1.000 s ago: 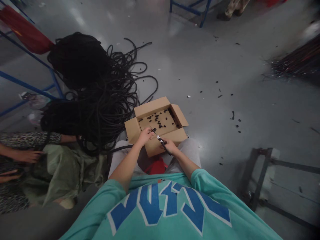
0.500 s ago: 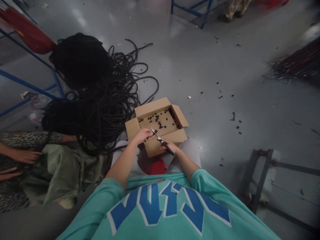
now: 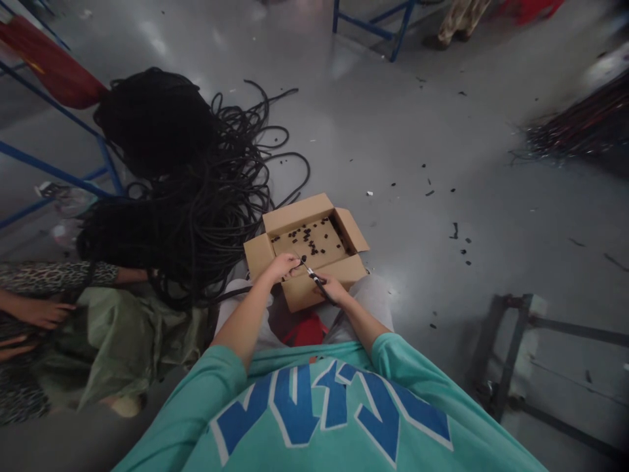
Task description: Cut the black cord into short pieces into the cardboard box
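Observation:
My right hand [image 3: 333,289] is closed around the black handles of a pair of scissors [image 3: 314,278], whose thin blades point up and left to my left hand's fingertips. My left hand [image 3: 282,267] is closed in a pinch, gripping the end of a black cord [image 3: 236,292] that runs from the pile and passes under my left forearm. A small dark bit [image 3: 303,258] shows beside the blades, at the fingertips. Both hands are over the near edge of an open cardboard box [image 3: 301,210]. Several short black cut pieces [image 3: 313,248] lie scattered on its bottom.
A large heap of black cord [image 3: 196,190] lies on the floor at left. Beside me at left, a co-worker's hand [image 3: 48,313] rests near green cloth [image 3: 122,328]. A metal frame [image 3: 514,354] stands at right, and blue stand legs [image 3: 373,26] at the back. Black scraps [image 3: 455,229] dot the floor.
The scissors have turned a little in my right hand, and their blades look narrower at my left fingertips. The whole view has shifted slightly; the box stays in place.

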Demonstrator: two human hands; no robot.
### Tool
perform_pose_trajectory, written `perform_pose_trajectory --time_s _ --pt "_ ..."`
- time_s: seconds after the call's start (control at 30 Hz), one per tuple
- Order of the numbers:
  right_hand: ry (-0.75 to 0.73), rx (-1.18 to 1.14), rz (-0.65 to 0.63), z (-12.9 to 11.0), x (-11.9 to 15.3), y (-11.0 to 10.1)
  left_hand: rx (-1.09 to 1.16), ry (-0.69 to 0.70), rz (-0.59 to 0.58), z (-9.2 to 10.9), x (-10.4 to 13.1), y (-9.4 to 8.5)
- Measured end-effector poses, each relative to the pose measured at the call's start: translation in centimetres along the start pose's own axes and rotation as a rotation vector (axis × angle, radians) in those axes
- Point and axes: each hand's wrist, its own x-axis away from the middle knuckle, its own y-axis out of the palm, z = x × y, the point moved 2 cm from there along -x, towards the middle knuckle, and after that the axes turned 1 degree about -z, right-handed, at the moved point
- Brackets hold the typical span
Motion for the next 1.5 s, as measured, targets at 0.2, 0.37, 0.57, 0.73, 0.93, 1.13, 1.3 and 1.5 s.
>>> perform_pose_trajectory --time_s 0.2,0.37,0.57,0.73,0.93,1.13,1.3,1.5 --pt "-0.012 0.042 0.029 0.0 -0.1 -0.1 -0.050 0.019 0.053 -1.0 -0.6 0.2" --pt "0.042 -0.052 -0.044 -0.3 0.4 -0.1 -0.005 0.023 0.070 -1.2 -0.5 0.1" --pt "0.115 -0.294 -0.221 -1.2 1.2 -0.1 0.027 0.033 -0.054 -0.7 0.3 0.1" --pt "0.112 -0.291 -0.175 -1.3 1.1 -0.2 0.023 0.051 -0.073 -0.8 0.2 0.4" --pt "0.095 -0.264 -0.120 -1.3 1.1 -0.2 0.010 0.082 -0.005 -0.8 0.0 0.5" --pt "0.078 -0.391 -0.204 -1.6 1.4 -0.1 0.025 0.147 0.018 -0.8 0.3 0.3" --pt "0.111 -0.524 -0.315 -1.5 1.6 0.1 0.047 0.149 0.015 -0.5 0.5 -0.1" --pt "0.174 -0.657 -0.465 -1.4 1.8 0.2 0.105 0.130 -0.047 -0.1 1.1 -0.4"
